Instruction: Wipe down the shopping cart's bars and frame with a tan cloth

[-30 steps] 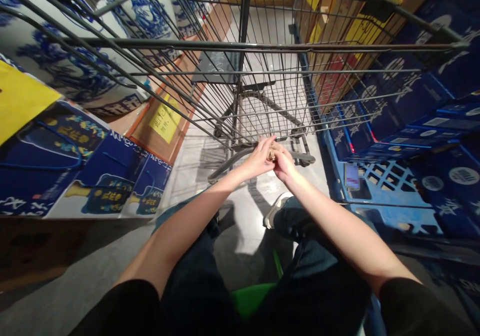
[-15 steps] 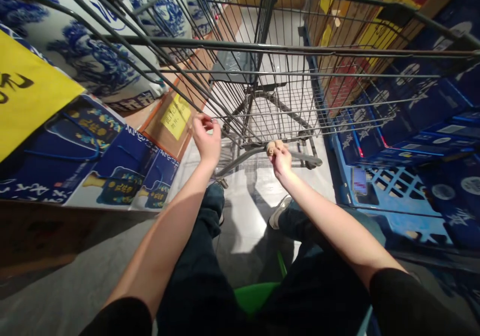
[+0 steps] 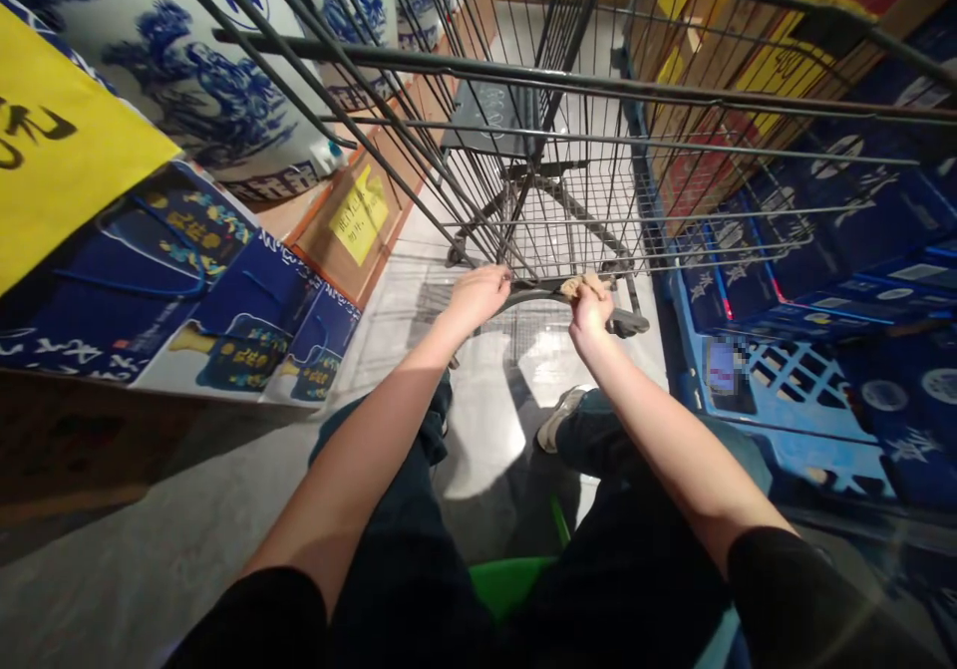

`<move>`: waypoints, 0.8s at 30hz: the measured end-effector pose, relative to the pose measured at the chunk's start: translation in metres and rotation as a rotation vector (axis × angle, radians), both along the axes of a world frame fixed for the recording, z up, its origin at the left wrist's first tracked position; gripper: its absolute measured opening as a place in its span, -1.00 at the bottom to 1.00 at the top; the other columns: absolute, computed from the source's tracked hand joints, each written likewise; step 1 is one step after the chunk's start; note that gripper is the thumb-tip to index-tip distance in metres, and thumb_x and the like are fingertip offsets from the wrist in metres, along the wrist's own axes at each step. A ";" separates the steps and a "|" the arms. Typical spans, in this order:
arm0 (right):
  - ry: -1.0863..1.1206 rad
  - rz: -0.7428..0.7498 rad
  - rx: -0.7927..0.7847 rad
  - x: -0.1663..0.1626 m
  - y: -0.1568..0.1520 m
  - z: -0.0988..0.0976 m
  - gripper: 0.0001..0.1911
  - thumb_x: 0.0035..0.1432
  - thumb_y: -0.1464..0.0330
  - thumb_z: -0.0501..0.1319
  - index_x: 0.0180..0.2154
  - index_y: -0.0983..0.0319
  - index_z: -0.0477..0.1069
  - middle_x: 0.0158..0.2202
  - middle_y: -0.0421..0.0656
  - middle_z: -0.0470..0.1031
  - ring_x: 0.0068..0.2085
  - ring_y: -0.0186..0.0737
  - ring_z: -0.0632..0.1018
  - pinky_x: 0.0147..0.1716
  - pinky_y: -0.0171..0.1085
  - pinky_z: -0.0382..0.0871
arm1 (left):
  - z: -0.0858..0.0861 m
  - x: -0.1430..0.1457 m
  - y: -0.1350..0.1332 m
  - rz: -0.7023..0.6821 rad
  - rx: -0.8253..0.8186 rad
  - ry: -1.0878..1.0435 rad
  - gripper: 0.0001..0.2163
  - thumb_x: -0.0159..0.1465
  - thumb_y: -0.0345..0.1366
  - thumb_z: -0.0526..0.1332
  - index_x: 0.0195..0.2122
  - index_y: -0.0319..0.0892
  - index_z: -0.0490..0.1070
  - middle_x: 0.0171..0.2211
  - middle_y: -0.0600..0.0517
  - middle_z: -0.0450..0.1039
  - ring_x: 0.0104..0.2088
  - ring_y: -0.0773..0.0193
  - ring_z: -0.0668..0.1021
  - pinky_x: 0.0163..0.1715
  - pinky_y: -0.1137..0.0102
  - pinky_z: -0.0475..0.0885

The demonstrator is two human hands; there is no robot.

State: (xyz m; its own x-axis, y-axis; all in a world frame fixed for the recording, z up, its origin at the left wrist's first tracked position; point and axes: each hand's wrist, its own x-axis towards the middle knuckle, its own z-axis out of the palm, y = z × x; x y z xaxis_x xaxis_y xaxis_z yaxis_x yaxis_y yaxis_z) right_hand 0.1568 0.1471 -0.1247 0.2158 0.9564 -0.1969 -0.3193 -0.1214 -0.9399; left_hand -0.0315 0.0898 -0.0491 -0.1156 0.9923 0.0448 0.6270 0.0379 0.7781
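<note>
A dark wire shopping cart (image 3: 568, 141) stands right in front of me, seen from low down. My left hand (image 3: 478, 296) is closed over the cart's lower frame bar (image 3: 534, 297). My right hand (image 3: 590, 311) is closed round a small tan object (image 3: 575, 288) and presses it against the same bar, a little to the right. Both forearms reach forward over my knees in dark trousers. A pale shoe (image 3: 557, 418) rests on the floor under my right arm.
Blue printed gift boxes (image 3: 194, 300) and large blue-and-white ceramic jars (image 3: 201, 81) line the left. Blue crates (image 3: 785, 390) and stacked blue cartons (image 3: 844, 200) fill the right. A green seat (image 3: 508, 589) is under me. Grey tiled aisle floor (image 3: 478, 390) runs ahead.
My left hand left the right hand, rose to the cart's left wires, then came down onto the lower frame bar. My right hand stayed at the bar with the tan object.
</note>
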 end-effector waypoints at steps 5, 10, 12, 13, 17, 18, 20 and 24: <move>0.158 -0.001 -0.246 -0.042 -0.027 -0.012 -0.81 0.01 0.57 0.26 -0.40 0.20 0.31 -0.53 -0.32 0.43 -0.51 -0.41 0.48 -0.56 -0.45 0.43 | -0.001 0.014 0.019 0.100 -0.047 -0.244 -0.90 0.34 -0.46 0.25 -0.30 -0.17 0.54 -0.32 0.00 0.60 -0.31 0.22 0.64 -0.14 0.39 0.53; 0.222 -0.147 -0.356 0.006 0.001 0.005 -0.86 0.25 0.48 0.27 -0.13 0.26 0.45 -0.22 -0.18 0.57 -0.26 -0.36 0.59 -0.25 -0.34 0.57 | 0.001 0.025 0.026 0.101 -0.067 -0.406 -0.86 0.45 -0.33 0.16 -0.20 -0.18 0.51 -0.33 0.04 0.62 -0.50 0.41 0.58 -0.50 0.56 0.40; 0.218 -0.229 -0.344 0.036 0.015 0.015 -0.64 0.34 0.22 0.26 0.09 0.24 0.42 0.07 -0.07 0.50 -0.01 -0.18 0.58 -0.03 -0.09 0.56 | 0.002 0.024 0.028 0.116 -0.049 -0.409 -0.82 0.45 -0.29 0.18 -0.28 -0.19 0.51 -0.41 0.07 0.59 -0.54 0.43 0.53 -0.53 0.58 0.36; 0.213 -0.256 -0.337 0.047 0.018 0.019 -0.59 0.34 0.18 0.25 0.13 0.23 0.40 0.12 -0.05 0.47 0.03 -0.14 0.56 0.02 -0.04 0.55 | 0.002 0.023 0.028 0.122 -0.039 -0.404 -0.80 0.45 -0.28 0.20 -0.33 -0.19 0.50 -0.45 0.07 0.57 -0.55 0.43 0.52 -0.53 0.58 0.35; 0.203 -0.223 -0.320 0.037 0.008 0.016 -0.57 0.34 0.17 0.26 0.14 0.24 0.39 0.12 -0.04 0.47 0.05 -0.12 0.56 0.03 -0.02 0.54 | 0.000 0.019 0.031 0.131 -0.019 -0.385 -0.75 0.44 -0.26 0.20 -0.39 -0.18 0.50 -0.48 0.07 0.56 -0.53 0.40 0.54 -0.49 0.56 0.38; 0.206 -0.183 -0.320 0.023 0.001 0.012 -0.60 0.32 0.21 0.28 0.11 0.26 0.42 0.09 -0.05 0.50 0.01 -0.14 0.57 -0.01 -0.04 0.56 | -0.001 0.019 0.031 0.128 -0.017 -0.380 -0.75 0.44 -0.25 0.20 -0.38 -0.19 0.50 -0.47 0.06 0.57 -0.52 0.40 0.55 -0.47 0.56 0.39; 0.219 -0.098 -0.327 -0.006 -0.009 0.003 -0.76 0.19 0.44 0.35 -0.08 0.32 0.50 -0.14 -0.09 0.59 -0.18 -0.21 0.61 -0.21 -0.18 0.60 | -0.001 0.017 0.031 0.115 -0.018 -0.367 -0.75 0.45 -0.23 0.19 -0.37 -0.19 0.51 -0.44 0.04 0.60 -0.49 0.38 0.57 -0.44 0.55 0.42; 0.240 -0.087 -0.291 -0.018 -0.005 -0.004 -0.88 0.12 0.55 0.34 -0.26 0.29 0.49 -0.40 -0.22 0.56 -0.39 -0.33 0.58 -0.42 -0.33 0.55 | 0.002 0.011 0.029 0.068 -0.037 -0.331 -0.71 0.45 -0.22 0.19 -0.42 -0.18 0.49 -0.41 0.03 0.61 -0.46 0.37 0.60 -0.40 0.53 0.44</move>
